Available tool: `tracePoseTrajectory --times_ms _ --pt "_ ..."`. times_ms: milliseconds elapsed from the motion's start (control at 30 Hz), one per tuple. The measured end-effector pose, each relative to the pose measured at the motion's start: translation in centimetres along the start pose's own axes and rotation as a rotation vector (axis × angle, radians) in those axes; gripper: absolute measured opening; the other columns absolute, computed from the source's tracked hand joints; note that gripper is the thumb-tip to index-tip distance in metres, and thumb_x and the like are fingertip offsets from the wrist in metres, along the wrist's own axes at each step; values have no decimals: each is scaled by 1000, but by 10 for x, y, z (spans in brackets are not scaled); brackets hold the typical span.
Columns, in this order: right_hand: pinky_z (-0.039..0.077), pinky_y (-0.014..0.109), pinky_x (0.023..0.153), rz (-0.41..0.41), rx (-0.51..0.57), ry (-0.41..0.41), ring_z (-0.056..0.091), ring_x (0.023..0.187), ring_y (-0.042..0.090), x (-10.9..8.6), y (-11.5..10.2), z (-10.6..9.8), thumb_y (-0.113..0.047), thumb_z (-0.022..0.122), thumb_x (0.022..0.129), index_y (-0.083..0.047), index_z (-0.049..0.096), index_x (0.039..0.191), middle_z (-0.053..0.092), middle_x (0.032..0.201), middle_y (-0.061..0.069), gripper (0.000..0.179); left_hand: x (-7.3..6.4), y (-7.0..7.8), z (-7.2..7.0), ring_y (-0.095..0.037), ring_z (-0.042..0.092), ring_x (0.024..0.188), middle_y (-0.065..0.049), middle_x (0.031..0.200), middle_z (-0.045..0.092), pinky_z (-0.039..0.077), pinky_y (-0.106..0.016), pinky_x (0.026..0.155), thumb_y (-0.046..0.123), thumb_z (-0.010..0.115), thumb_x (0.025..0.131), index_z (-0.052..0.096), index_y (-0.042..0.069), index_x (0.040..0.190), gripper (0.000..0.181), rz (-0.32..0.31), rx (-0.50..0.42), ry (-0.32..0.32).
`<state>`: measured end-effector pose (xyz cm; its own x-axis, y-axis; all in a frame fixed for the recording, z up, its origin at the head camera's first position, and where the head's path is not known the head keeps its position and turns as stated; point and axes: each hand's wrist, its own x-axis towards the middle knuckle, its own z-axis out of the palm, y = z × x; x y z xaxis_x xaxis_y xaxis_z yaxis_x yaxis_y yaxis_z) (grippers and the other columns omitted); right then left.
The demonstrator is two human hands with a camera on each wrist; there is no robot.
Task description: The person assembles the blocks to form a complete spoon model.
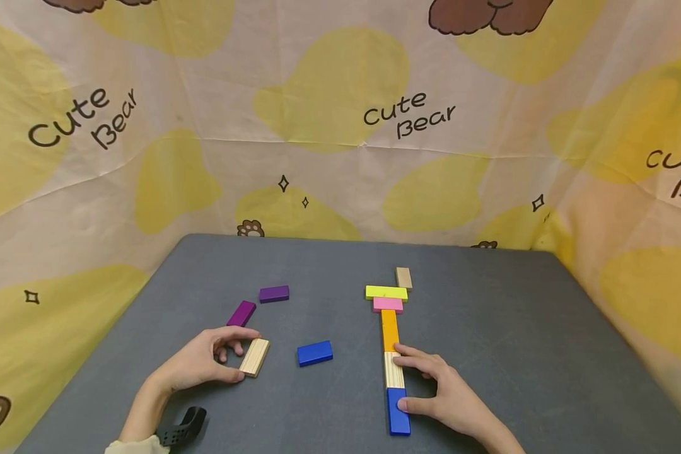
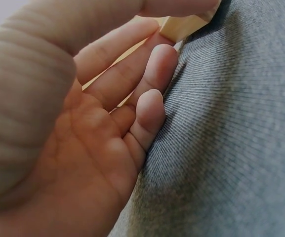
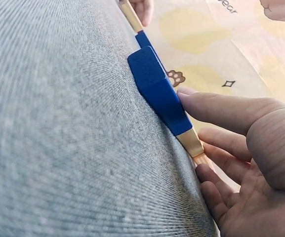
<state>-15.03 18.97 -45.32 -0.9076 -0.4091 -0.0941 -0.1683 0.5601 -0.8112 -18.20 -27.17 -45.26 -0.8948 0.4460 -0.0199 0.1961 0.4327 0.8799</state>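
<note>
My left hand (image 1: 195, 362) pinches a plain wooden block (image 1: 255, 357) between thumb and fingertips, low on the table; the left wrist view shows just a corner of this block (image 2: 184, 27). My right hand (image 1: 445, 394) rests along a row of blocks. Its thumb touches the blue block (image 1: 398, 416) at the near end, and its fingertips lie at the plain block (image 1: 394, 373) and the near end of the orange block (image 1: 389, 331). Beyond these, a pink block (image 1: 388, 304) and a yellow-green block (image 1: 386, 292) lie crosswise.
Between the hands lies another blue block (image 1: 314, 354). Two purple blocks, one flat (image 1: 274, 294) and one angled (image 1: 241, 313), lie beyond the left hand. A plain block (image 1: 403, 277) sits behind the yellow-green one. Printed cloth (image 1: 329, 189) hangs behind the grey table (image 1: 516, 328).
</note>
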Motion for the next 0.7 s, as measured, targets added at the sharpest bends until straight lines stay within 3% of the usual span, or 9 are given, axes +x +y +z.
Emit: tracePoseTrajectory --times_ms 433,567,700 --pt "37 56 99 -10 18 5 37 129 28 -1 -2 1 -38 86 75 -36 60 132 42 150 -6 62 -1 -5 -1 -24 57 90 -12 114 62 48 -28 67 10 88 74 61 8 130 62 85 -61 43" --pt "37 56 99 -15 20 6 37 128 28 0 -2 1 -38 85 76 -34 60 133 42 150 -7 62 1 1 1 -25 58 92 -16 111 61 51 -29 70 7 86 75 60 8 132 62 83 -123 53" --pt "38 54 99 -9 11 7 38 127 26 -1 0 1 -41 85 76 -33 60 133 42 149 -11 63 12 14 6 -29 58 92 -19 105 60 50 -30 69 7 85 76 60 11 132 62 80 -156 77"
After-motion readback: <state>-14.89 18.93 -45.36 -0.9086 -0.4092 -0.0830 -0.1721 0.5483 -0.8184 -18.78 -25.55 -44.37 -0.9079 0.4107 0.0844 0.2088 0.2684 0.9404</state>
